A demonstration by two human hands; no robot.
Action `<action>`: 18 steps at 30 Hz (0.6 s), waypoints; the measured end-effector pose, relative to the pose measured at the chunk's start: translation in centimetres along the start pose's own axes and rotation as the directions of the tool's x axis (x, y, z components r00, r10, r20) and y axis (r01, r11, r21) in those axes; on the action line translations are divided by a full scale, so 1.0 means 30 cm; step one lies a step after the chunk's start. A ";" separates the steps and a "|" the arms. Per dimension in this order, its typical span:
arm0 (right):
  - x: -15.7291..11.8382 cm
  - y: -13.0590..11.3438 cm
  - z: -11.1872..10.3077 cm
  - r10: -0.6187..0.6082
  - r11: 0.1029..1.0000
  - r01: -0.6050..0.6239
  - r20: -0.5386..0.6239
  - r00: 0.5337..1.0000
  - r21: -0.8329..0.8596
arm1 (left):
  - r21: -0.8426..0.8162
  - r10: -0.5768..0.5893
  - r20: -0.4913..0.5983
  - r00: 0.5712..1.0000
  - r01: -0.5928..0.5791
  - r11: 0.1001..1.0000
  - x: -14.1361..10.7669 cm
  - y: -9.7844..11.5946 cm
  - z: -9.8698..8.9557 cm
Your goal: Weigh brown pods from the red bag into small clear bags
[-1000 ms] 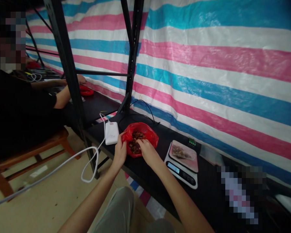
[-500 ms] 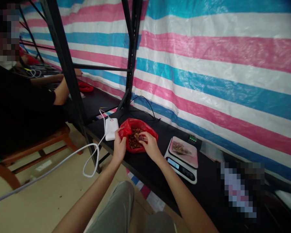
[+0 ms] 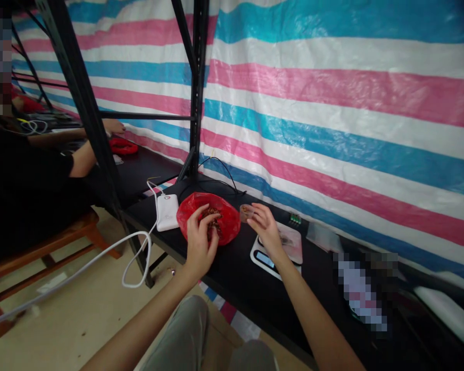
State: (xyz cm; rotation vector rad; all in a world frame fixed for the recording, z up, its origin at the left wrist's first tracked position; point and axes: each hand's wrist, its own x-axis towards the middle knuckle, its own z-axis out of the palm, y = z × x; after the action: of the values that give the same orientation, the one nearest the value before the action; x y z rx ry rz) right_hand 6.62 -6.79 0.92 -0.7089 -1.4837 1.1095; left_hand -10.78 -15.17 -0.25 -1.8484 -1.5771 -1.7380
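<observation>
A red plastic bag (image 3: 230, 219) stands open on the black table, with small brown dried pieces (image 3: 212, 213) inside. My left hand (image 3: 201, 239) reaches over its near rim, fingers apart and bent down among the pieces. To the right of the bag, my right hand (image 3: 266, 226) pinches a small clear plastic cup (image 3: 246, 213) with a few brown bits in it. Below that hand is a white digital scale (image 3: 258, 253), partly hidden by my wrist. A clear packet of brown pieces (image 3: 288, 239) lies on its pan.
A white power bank (image 3: 167, 212) with a white cable (image 3: 137, 234) lies left of the bag. Green batteries (image 3: 295, 219) and clear plastic bags (image 3: 322, 236) are behind and right of the scale. A black metal post (image 3: 79, 98) stands between me and a seated person (image 3: 27, 175).
My right hand has come up out of the bag and moved right, now holding the clear cup. My left hand has shifted from the bag's rim onto the brown pieces.
</observation>
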 end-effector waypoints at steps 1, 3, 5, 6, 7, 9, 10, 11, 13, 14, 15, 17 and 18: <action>-0.009 -0.017 -0.049 -0.012 1.000 0.012 -0.028 1.000 -0.004 | -0.024 0.023 0.050 0.998 -0.022 0.999 0.009 0.015 0.028; -0.032 -0.040 -0.156 -0.037 0.999 0.037 -0.097 0.995 0.002 | -0.095 0.099 0.194 0.976 -0.082 0.992 0.035 0.047 0.099; -0.057 -0.050 -0.267 -0.041 0.999 0.047 -0.184 0.982 0.025 | -0.185 0.215 0.352 0.911 -0.157 0.970 0.070 0.078 0.191; -0.069 -0.049 -0.318 -0.028 0.998 0.039 -0.228 0.973 0.043 | -0.226 0.275 0.423 0.863 -0.194 0.955 0.089 0.093 0.243; -0.079 -0.047 -0.365 -0.017 0.997 0.037 -0.273 0.962 0.068 | -0.256 0.328 0.485 0.811 -0.228 0.940 0.108 0.107 0.296; -0.093 -0.041 -0.438 0.004 0.991 0.044 -0.354 0.935 0.127 | -0.282 0.389 0.619 0.682 -0.270 0.921 0.140 0.133 0.400; -0.097 -0.038 -0.462 0.012 0.986 0.053 -0.387 0.922 0.156 | -0.283 0.399 0.683 0.612 -0.282 0.917 0.152 0.144 0.446; -0.099 -0.037 -0.480 0.020 0.981 0.061 -0.414 0.910 0.182 | -0.280 0.402 0.735 0.547 -0.295 0.913 0.160 0.154 0.487; -0.100 -0.036 -0.495 0.040 0.974 0.063 -0.438 0.898 0.218 | -0.274 0.401 0.799 0.448 -0.323 0.906 0.166 0.167 0.550; -0.099 -0.036 -0.495 0.047 0.972 0.059 -0.436 0.899 0.227 | -0.276 0.404 0.813 0.419 -0.334 0.901 0.164 0.171 0.571; -0.098 -0.037 -0.493 0.051 0.971 0.055 -0.426 0.903 0.231 | -0.282 0.411 0.816 0.407 -0.340 0.897 0.161 0.172 0.586; -0.096 -0.037 -0.482 0.044 0.971 0.054 -0.398 0.916 0.231 | -0.310 0.434 0.794 0.426 -0.331 0.891 0.153 0.169 0.602; -0.095 -0.036 -0.476 0.038 0.972 0.055 -0.385 0.922 0.229 | -0.336 0.452 0.773 0.445 -0.318 0.887 0.150 0.165 0.605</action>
State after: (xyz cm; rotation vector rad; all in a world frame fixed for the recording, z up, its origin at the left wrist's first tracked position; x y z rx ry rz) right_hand 21.20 -6.05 0.23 -0.7050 -0.9989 1.0463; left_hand 3.37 -2.00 0.16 -3.0940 -1.0097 -0.7300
